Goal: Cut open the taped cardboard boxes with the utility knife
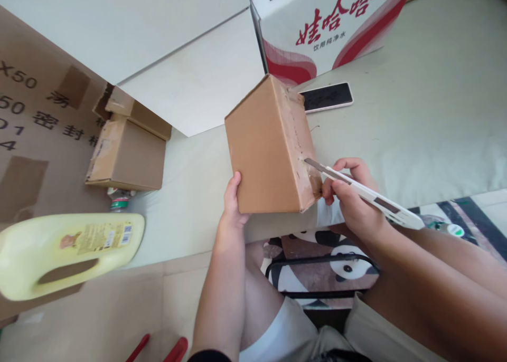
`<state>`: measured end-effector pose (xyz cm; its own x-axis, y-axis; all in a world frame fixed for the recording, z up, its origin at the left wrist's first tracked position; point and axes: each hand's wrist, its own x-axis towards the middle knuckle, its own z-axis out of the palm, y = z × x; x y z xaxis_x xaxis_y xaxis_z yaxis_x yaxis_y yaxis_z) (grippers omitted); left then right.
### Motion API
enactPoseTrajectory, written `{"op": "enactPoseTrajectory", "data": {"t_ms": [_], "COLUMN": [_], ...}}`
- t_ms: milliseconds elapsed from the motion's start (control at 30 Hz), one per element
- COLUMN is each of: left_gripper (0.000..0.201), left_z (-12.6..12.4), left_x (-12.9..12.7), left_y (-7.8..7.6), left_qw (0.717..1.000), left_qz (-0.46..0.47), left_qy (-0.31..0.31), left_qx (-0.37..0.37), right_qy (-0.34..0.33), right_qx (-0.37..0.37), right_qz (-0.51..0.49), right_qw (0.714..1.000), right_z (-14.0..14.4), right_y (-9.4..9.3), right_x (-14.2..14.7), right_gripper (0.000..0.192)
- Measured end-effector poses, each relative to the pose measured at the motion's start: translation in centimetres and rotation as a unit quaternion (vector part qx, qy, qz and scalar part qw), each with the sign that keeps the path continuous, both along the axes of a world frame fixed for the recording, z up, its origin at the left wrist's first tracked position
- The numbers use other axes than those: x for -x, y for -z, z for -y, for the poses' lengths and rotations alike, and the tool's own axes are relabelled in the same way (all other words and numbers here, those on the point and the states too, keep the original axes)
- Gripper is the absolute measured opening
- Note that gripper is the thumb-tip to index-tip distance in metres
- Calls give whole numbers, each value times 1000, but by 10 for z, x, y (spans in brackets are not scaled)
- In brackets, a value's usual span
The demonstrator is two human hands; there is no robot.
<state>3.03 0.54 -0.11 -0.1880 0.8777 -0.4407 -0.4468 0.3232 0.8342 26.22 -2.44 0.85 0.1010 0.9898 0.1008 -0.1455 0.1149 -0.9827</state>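
Note:
A small brown cardboard box [261, 151] is tilted up over the pale green surface, its taped side [295, 135] turned to the right. My left hand [234, 201] grips the box at its lower left corner, thumb on the near face and the other fingers hidden beneath. In my right hand [352, 193] is a white utility knife [368, 194] with its blade out. The blade tip lies at the taped side, near a torn spot in the tape. Fingertips of the right hand are close to the box's lower right corner; whether they touch it I cannot tell.
A phone [328, 97] lies behind the box, before a white-and-red carton [328, 29]. White boxes [198, 77] stand at the back. Left are another small cardboard box [134, 153], a bottle cap [119, 203], a yellow jug [71, 251] and a large carton [24, 156]. Red handles [176, 349] show below.

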Motion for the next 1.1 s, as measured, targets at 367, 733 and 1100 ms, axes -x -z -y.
{"op": "enactPoseTrajectory", "data": {"t_ms": [367,733,1100], "left_gripper": [38,41,37], "left_z": [0,0,-1], "left_x": [0,0,-1], "left_y": [0,0,-1], "left_qw": [1000,1000,1000], "left_qz": [3,2,4], "left_qy": [-4,4,-6], "left_qx": [-1,1,9], "right_qy": [-4,-3,-8], "right_qx": [-19,-5,-7], "right_qz": [-3,-1,3], "right_qw": [1000,1000,1000], "right_z": [-1,-1,0], "right_y": [5,2,2], "right_x": [-1,0,-1], "right_gripper": [15,16,16]}}
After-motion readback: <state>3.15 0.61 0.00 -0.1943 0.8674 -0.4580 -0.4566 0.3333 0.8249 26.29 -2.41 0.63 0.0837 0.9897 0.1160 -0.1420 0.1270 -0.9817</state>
